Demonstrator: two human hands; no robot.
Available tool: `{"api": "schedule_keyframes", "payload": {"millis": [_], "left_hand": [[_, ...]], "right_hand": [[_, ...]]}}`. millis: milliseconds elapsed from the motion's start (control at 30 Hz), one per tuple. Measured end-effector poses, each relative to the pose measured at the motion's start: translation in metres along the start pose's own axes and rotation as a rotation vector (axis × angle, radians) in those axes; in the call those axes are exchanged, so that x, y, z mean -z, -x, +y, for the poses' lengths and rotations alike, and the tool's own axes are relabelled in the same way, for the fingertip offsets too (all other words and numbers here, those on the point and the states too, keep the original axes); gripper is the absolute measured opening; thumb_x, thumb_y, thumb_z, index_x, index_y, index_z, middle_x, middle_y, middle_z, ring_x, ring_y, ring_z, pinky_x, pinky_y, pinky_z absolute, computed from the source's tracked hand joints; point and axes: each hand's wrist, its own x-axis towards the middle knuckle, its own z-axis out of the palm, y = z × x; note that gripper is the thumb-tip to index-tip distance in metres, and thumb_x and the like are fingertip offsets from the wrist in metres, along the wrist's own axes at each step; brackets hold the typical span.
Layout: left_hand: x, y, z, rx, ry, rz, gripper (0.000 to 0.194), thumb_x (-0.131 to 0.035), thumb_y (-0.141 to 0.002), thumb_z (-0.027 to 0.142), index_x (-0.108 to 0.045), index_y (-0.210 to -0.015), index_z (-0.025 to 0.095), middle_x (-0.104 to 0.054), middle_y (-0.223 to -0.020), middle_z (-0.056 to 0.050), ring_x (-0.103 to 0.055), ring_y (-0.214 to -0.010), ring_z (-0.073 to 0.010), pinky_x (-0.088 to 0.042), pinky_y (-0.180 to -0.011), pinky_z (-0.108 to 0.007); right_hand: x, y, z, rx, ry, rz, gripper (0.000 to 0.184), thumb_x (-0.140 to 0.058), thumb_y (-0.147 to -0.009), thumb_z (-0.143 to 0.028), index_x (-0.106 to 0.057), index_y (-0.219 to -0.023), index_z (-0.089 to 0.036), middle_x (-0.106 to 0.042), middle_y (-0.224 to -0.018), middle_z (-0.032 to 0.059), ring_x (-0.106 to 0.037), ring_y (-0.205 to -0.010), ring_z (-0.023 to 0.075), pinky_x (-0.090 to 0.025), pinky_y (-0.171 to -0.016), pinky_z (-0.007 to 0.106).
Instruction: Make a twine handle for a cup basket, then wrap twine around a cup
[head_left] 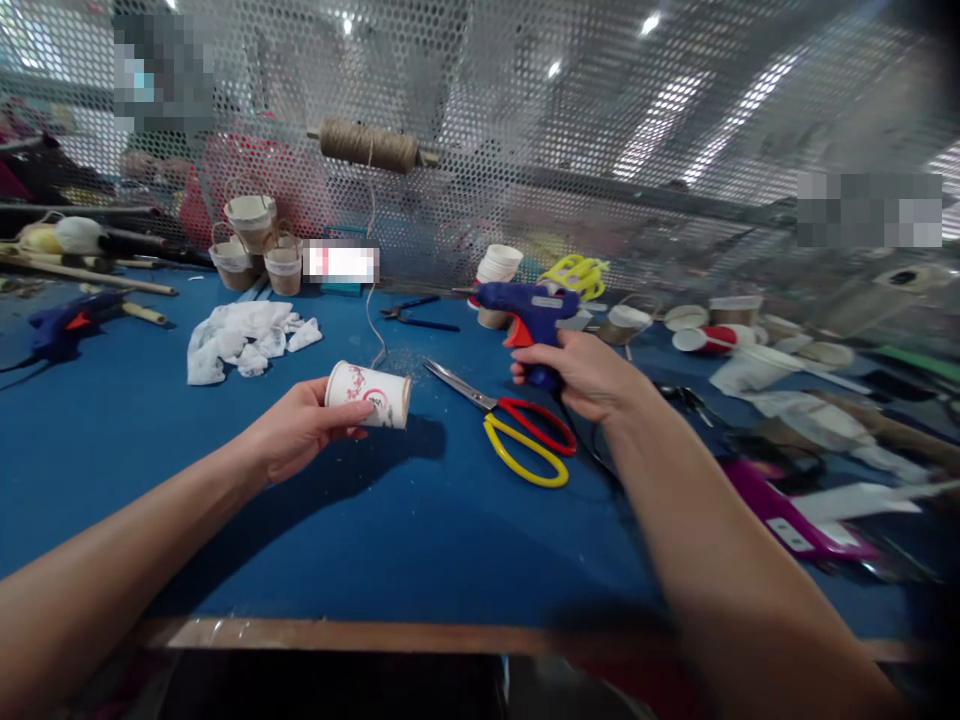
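My left hand [315, 430] is closed round a white paper cup [375, 385] with a red printed pattern, tilted on its side above the blue table. My right hand [577, 375] grips the handle of a blue hot glue gun [529, 303] with an orange trigger, its nozzle pointing left. Between the hands, scissors [525, 435] with one red and one yellow handle lie on the table, blades slightly apart. Twine [373, 310] hangs down from a spool [367, 145] and its lower end passes behind the cup.
Crumpled white tissue [244, 338] and a second glue gun [71, 322] lie at left. Pliers [420, 314] rest beyond the scissors. Twine-handled cups [255, 225] and stacked paper cups [499, 265] stand along a perforated metal screen [465, 190]. Clutter and a purple object [795, 515] crowd the right.
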Motion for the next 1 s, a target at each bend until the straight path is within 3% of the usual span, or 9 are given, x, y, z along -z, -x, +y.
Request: {"api": "schedule_keyframes", "payload": {"millis": [133, 300, 467, 600, 800, 1000], "left_hand": [[0.001, 0.001, 0.002, -0.003, -0.006, 0.001, 0.016, -0.069, -0.066, 0.011, -0.065, -0.081, 0.011, -0.066, -0.075, -0.003, -0.058, -0.062, -0.0102, -0.048, -0.054, -0.021], [0.001, 0.002, 0.006, -0.04, -0.02, 0.008, 0.014, -0.068, -0.066, 0.012, -0.065, -0.079, 0.012, -0.065, -0.073, -0.003, -0.057, -0.06, -0.0097, -0.046, -0.051, -0.02], [0.002, 0.001, 0.006, -0.074, -0.043, 0.032, 0.017, -0.069, -0.066, 0.014, -0.066, -0.083, 0.012, -0.065, -0.074, -0.003, -0.057, -0.06, -0.0099, -0.045, -0.05, -0.02], [0.001, 0.002, 0.006, -0.033, -0.034, 0.044, 0.015, -0.066, -0.069, 0.014, -0.065, -0.085, 0.012, -0.065, -0.076, -0.003, -0.057, -0.06, -0.0088, -0.045, -0.049, -0.018], [0.0, 0.001, 0.008, 0.036, 0.014, 0.063, 0.011, -0.06, -0.074, 0.01, -0.065, -0.084, 0.01, -0.065, -0.075, -0.005, -0.058, -0.06, -0.0097, -0.047, -0.047, -0.018], [0.001, 0.001, 0.006, 0.016, 0.014, 0.013, 0.012, -0.063, -0.073, 0.014, -0.065, -0.085, 0.01, -0.065, -0.077, -0.006, -0.058, -0.063, -0.011, -0.046, -0.048, -0.018]], "right_hand": [[-0.003, 0.034, -0.01, 0.078, -0.282, -0.289, 0.009, -0.061, -0.065, -0.02, -0.059, -0.071, -0.013, -0.062, -0.058, 0.0021, -0.054, -0.046, 0.0081, -0.047, -0.047, 0.019], [-0.012, 0.059, -0.003, 0.192, -0.227, -0.438, 0.01, -0.061, -0.069, -0.023, -0.062, -0.074, -0.014, -0.067, -0.073, 0.0053, -0.059, -0.053, 0.0114, -0.048, -0.049, 0.022], [-0.019, 0.064, 0.006, 0.187, -0.205, -0.421, 0.015, -0.062, -0.069, -0.026, -0.063, -0.078, -0.015, -0.067, -0.076, 0.0058, -0.057, -0.053, 0.011, -0.047, -0.051, 0.023], [-0.021, 0.066, 0.012, 0.189, -0.2, -0.445, 0.016, -0.06, -0.074, -0.031, -0.063, -0.072, -0.016, -0.063, -0.062, 0.002, -0.056, -0.056, 0.0111, -0.046, -0.057, 0.023], [-0.021, 0.074, 0.015, 0.247, -0.048, -0.334, 0.021, -0.057, -0.076, -0.038, -0.059, -0.081, -0.018, -0.049, -0.045, -0.0052, -0.045, -0.042, 0.0083, -0.039, -0.043, 0.021], [-0.026, 0.08, 0.012, 0.299, 0.069, -0.234, 0.017, -0.059, -0.071, -0.037, -0.059, -0.073, -0.021, -0.055, -0.053, -0.0029, -0.046, -0.039, 0.0089, -0.04, -0.038, 0.022]]}}
